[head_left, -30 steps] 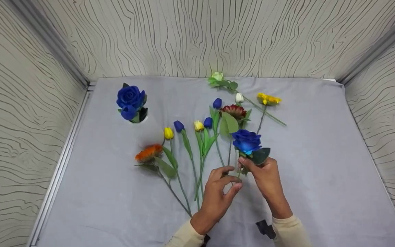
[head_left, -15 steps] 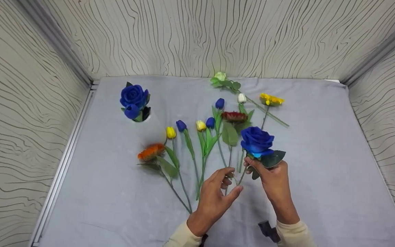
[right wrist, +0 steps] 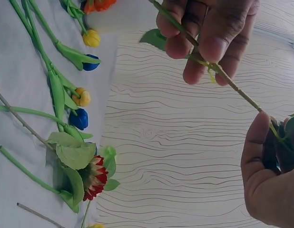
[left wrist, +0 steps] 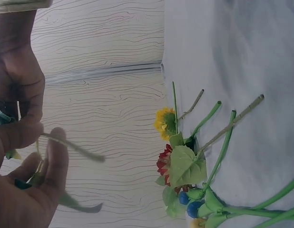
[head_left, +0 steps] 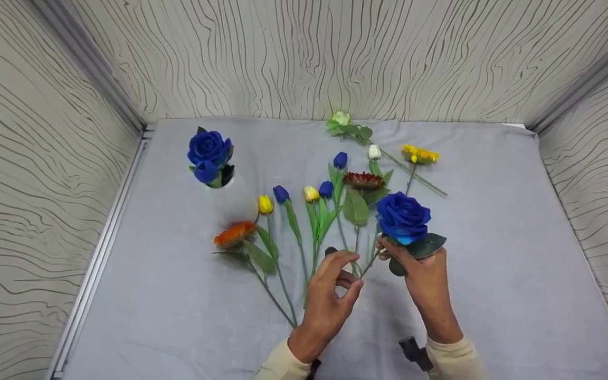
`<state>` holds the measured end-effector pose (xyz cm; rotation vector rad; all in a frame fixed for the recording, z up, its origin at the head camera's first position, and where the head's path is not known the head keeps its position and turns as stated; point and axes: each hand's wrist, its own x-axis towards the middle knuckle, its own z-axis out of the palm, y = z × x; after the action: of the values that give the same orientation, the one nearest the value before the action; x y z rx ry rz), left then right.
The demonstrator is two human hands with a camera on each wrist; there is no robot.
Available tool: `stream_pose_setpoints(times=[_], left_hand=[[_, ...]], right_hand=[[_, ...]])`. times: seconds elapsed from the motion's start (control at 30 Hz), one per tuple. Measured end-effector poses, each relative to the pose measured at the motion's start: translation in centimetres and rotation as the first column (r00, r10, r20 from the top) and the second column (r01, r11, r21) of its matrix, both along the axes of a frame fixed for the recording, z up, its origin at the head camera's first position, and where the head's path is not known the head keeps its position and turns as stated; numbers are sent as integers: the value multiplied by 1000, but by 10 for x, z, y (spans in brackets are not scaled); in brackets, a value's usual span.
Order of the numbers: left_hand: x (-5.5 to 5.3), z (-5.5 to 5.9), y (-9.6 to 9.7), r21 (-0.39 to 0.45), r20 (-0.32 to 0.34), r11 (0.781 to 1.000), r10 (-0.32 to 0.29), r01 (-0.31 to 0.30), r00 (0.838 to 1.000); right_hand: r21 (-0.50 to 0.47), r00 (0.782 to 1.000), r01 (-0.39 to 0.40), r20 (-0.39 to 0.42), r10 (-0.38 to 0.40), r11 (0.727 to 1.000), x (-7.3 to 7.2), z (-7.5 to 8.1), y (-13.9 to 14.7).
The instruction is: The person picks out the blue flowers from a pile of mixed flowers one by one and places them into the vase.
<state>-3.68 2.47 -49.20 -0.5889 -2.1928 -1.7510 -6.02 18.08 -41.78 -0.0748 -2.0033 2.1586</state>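
Note:
A blue rose with dark green leaves is held up in front of me, its stem slanting down to the left. My right hand pinches the stem just under the bloom. Lower on the same stem, the left hand has its thumb and fingers around it, where a thin leaf stalk branches off. In the right wrist view, the left thumb presses against the stem. A dark leaf shows just beyond the left fingers. In the left wrist view, only a sliver of the rose's blue shows between the hands.
A white vase with blue roses stands at the left. On the grey cloth lie an orange flower, several tulips, a dark red flower, a yellow flower and a pale green rose. Patterned walls surround the table.
The right hand has moved right with the blue rose, drawing the bloom away from the left hand. The left fingers, spread half a second ago, have closed in on the lower stem.

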Motion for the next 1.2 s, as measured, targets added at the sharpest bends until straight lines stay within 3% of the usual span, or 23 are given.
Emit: stream_pose_setpoints(times=[0.13, 0.3, 0.4, 0.57, 0.77, 1.2], left_hand=[[-2, -1, -1, -23, -83, 997, 73, -76, 994], [-3, -1, -2, -56, -209, 978, 186, -201, 960], [-3, -1, -3, -53, -203, 969, 227, -242, 952], [-4, -1, -5, -31, -123, 972, 229, -234, 966], [-7, -3, -8, 10, -112, 980, 198, -198, 974], [-9, -6, -18, 11, -122, 984, 176, -176, 977]], right_hand=[[-62, 999, 15, -37, -18, 998, -2, 0, -2], [-133, 996, 50, -62, -59, 990, -5, 1, -4], [-143, 995, 78, -51, -86, 987, -6, 3, -5], [-151, 993, 103, -38, -110, 983, -8, 4, -6], [-140, 993, 109, -37, -115, 984, -11, 5, -7], [3, 995, 95, -36, -94, 996, -19, 13, -7]])
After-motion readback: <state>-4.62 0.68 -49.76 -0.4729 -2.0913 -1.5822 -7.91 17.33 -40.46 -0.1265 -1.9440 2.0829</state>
